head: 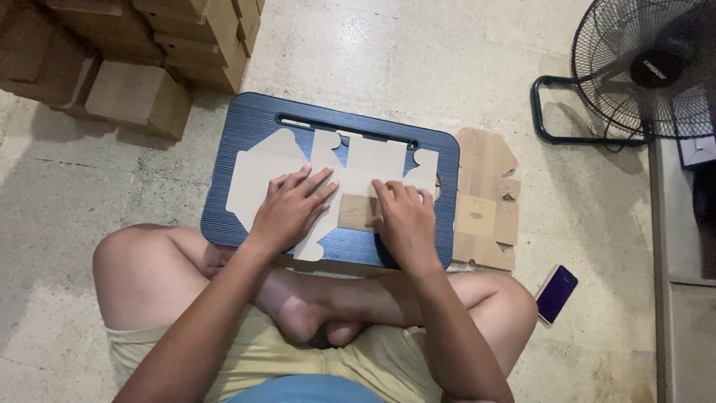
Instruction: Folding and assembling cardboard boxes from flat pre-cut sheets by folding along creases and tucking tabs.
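Note:
A flat, unfolded cardboard box blank (257, 175), pale with cut flaps, lies on a dark blue lap tray (231, 119) in front of my crossed legs. My left hand (291, 209) presses flat on the blank's middle, fingers spread. My right hand (399, 216) presses down on a folded-over wood-patterned flap (355, 211) of the same blank, fingers flat on the crease.
A stack of wood-patterned flat box blanks (485, 198) lies on the floor right of the tray. A phone (556, 292) rests by my right knee. Folded cardboard boxes (138, 93) pile up at top left. A black floor fan (645, 67) stands at top right.

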